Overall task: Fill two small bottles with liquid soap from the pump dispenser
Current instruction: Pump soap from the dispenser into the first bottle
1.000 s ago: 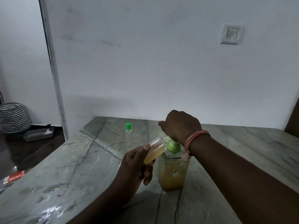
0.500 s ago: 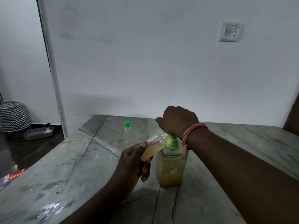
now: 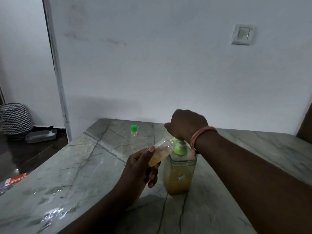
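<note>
A clear pump dispenser [image 3: 178,176] with a green pump collar and orange-yellow soap stands on the marble table [image 3: 84,174]. My right hand [image 3: 187,126] sits on top of the pump head, fingers curled over it, hiding the nozzle. My left hand [image 3: 140,168] grips a small clear bottle [image 3: 160,153], tilted with its open mouth up against the pump spout; its lower half holds yellow soap. A second small bottle [image 3: 134,137] with a green cap stands upright farther back on the table.
A wet patch [image 3: 52,215] glistens on the table's near left. Beyond the table's left edge the dark floor holds a striped basket [image 3: 15,119], a grey tray [image 3: 41,135] and a red packet [image 3: 14,180]. The white wall is close behind the table.
My right hand and the pump head have risen slightly. My left hand still holds the small bottle at the spout.
</note>
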Tool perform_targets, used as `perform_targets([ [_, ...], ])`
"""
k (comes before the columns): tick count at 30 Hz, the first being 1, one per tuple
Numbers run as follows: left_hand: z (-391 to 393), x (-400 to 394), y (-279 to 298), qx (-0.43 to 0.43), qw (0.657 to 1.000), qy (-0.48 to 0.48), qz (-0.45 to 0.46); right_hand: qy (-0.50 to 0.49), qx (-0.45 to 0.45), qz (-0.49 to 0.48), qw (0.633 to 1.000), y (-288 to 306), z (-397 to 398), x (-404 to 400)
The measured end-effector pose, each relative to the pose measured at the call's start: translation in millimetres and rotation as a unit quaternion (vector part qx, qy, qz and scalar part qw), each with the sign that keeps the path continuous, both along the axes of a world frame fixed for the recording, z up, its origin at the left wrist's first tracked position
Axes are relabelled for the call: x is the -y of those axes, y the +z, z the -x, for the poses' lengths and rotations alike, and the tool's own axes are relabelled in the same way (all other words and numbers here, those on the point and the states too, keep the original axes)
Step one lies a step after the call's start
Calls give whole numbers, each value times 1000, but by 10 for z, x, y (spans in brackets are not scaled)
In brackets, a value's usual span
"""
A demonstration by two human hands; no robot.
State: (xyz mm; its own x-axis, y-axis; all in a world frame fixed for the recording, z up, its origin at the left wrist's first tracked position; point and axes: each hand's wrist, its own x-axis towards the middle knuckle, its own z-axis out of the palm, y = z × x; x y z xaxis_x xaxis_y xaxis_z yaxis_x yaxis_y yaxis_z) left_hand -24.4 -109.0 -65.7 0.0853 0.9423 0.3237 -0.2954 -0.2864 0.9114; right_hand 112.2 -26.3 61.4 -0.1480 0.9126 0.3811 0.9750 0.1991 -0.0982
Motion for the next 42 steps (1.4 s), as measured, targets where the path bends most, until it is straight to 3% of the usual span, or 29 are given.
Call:
perform_targets([
  [6,16,-13,-12,-1,1000,12,-3,-7,-103,8,995,-127,-65,-11],
  [14,16,1,6,3,1000,5,0,12,-7,-24,1000,4,-2,14],
  [19,17,-49,-26,4,1000,-7,-11,-7,-107,27,994,-120,-50,-45],
  [28,26,-40,-39,6,1000,-1,-11,6,-28,0,1000,-26,-17,-20],
  [33,19,-61,-48,-2,1000,8,-14,-11,-97,9,995,-129,-50,-19],
  [38,15,-55,-26,-6,1000,4,-17,-10,-73,30,997,-64,-48,-36],
  [42,24,-37,-19,1,1000,-3,-16,3,-24,-6,1000,-19,-21,-43],
])
